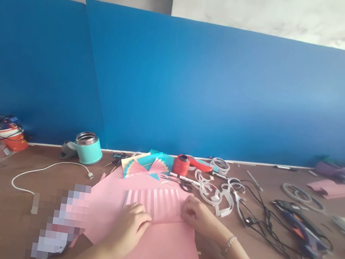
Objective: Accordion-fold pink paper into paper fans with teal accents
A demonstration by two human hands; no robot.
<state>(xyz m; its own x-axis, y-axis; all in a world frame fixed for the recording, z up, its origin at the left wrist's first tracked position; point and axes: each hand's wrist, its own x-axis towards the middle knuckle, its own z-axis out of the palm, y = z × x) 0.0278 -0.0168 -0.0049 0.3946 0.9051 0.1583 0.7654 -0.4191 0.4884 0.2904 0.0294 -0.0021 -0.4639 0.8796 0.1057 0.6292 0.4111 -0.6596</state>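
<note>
A pink sheet of paper with pale, evenly spaced pleats lies in front of me, on top of larger pink paper. My left hand is closed at its lower left edge, fingers bent and pressed on the paper. Curled at the right end, my right hand pinches the paper there; its fingertips are partly hidden. Just beyond are pink paper fans with blue and yellow edging, lying on coloured sheets. Black-handled scissors rest near the far edge of the pleated sheet.
A turquoise mug and a white cable are at left. Behind my hands stands a red tape roll. White strip coils, black cords and a glue gun lie right. A blue panel borders the table.
</note>
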